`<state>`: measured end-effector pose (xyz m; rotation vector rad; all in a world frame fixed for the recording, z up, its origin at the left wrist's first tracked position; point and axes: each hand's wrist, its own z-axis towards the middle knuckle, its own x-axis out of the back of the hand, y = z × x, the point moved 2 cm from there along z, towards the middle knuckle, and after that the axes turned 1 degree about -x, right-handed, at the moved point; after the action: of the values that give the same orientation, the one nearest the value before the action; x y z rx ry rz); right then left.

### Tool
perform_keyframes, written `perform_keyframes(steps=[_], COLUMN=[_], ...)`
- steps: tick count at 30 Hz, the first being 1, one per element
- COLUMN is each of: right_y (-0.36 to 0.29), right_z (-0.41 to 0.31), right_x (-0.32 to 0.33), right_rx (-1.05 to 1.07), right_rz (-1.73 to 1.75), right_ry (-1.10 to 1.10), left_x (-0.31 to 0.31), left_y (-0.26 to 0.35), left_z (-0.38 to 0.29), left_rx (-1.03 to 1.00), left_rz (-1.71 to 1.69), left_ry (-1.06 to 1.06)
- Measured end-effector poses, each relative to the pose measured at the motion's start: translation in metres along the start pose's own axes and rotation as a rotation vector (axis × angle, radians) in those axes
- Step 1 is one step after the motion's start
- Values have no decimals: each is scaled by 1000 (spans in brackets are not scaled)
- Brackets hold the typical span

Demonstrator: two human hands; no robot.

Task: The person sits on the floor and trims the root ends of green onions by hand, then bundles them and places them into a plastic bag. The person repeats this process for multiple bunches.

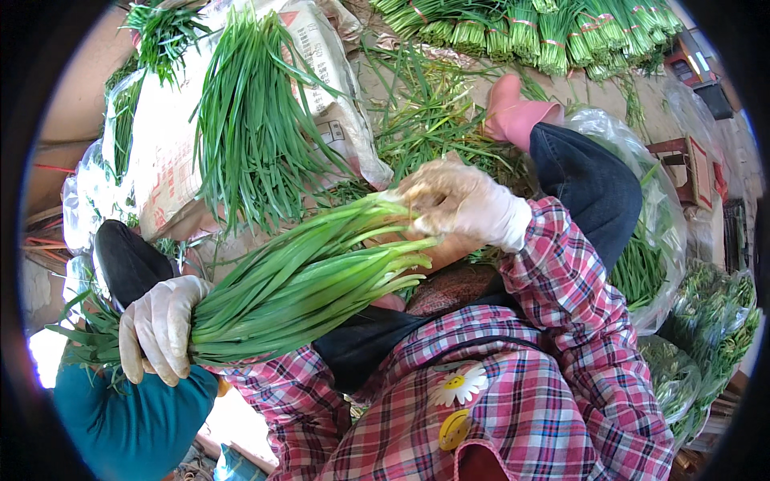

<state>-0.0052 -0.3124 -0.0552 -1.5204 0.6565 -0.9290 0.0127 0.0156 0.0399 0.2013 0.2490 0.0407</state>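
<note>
My left hand (161, 327), in a soiled white glove, is closed around the leafy end of a bunch of garlic chives (301, 288). The bunch stretches across my lap, its pale stem ends fanned apart toward the right. At those ends my right hand (463, 201), in a wet, mud-stained glove, has its fingers pinched on some of the stem bases. Brownish outer bits show at the fingertips; exactly how many stems they grip is hidden. Beyond the bunch, a loose pile of chives (252, 120) lies on a white woven sack (165, 144) that bears printing.
Tied chive bundles (529, 33) are stacked at the back right. Loose leaf scraps (427, 114) litter the floor near a pink boot (517, 111). Plastic bags of greens (640, 258) stand at my right. A person's teal sleeve (132, 415) is close at lower left.
</note>
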Motion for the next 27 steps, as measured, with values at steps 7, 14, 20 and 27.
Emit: perform_keyframes(steps=[7, 14, 20, 27], right_y=[3, 8, 11, -3], right_z=[6, 4, 4, 21], right_x=[-12, -13, 12, 25], right_rx=[0, -72, -92, 10], right_rz=[-8, 89, -211, 397], right_ry=[108, 121, 223, 2], left_x=[2, 7, 0, -1], left_y=[0, -1, -2, -7], left_z=[1, 2, -1, 1], left_rx=[-25, 104, 26, -90], left_rz=[12, 8, 19, -90], left_ry=[8, -58, 6, 122])
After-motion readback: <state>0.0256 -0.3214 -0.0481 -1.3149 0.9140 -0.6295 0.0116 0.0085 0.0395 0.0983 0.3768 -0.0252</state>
